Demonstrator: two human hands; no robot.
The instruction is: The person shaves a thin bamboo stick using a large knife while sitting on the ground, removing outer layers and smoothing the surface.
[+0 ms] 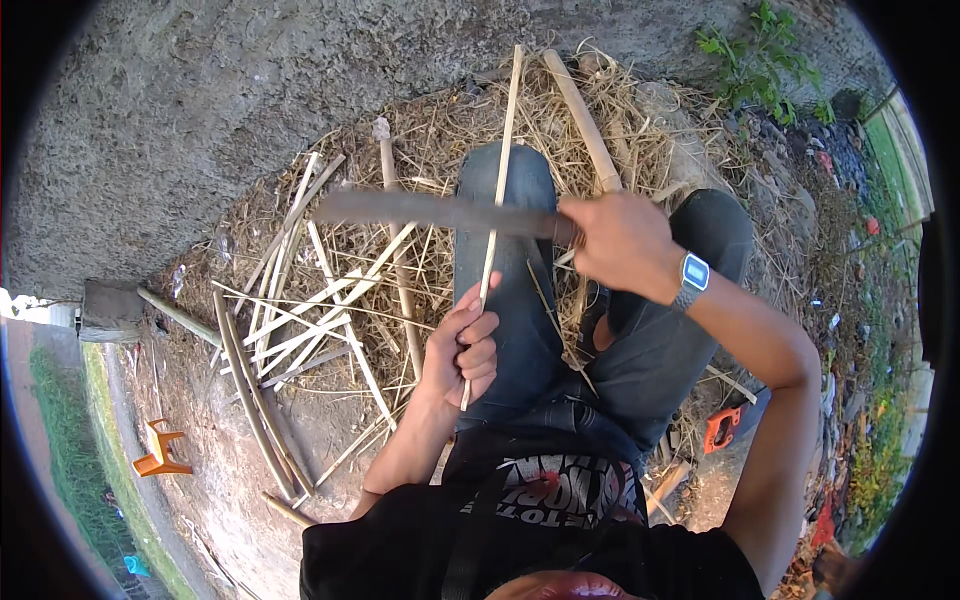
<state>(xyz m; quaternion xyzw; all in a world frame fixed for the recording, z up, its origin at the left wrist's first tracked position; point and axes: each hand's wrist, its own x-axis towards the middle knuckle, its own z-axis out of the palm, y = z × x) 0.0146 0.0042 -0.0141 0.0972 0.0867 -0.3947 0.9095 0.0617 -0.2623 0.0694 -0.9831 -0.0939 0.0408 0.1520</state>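
My left hand [462,350] is closed around the lower part of a long, thin, pale bamboo strip [509,125]. The strip stands out over my left knee, its far end near the wall. In my right hand [622,245] I grip a machete, its dark blade [395,208] pointing left and smeared by motion. The blade crosses the strip a little above my left hand; whether it touches or cuts into it I cannot tell. Its handle is mostly covered by my fingers. A watch [692,275] is on my right wrist.
Split bamboo strips [335,300] lie crossed on the ground at left, beside longer poles [250,385]. Shavings [440,170] surround my knees. A thick bamboo pole [585,120] lies ahead, near a rough grey wall [250,90]. An orange-handled saw [722,430] rests at right, an orange chair [160,450] far left.
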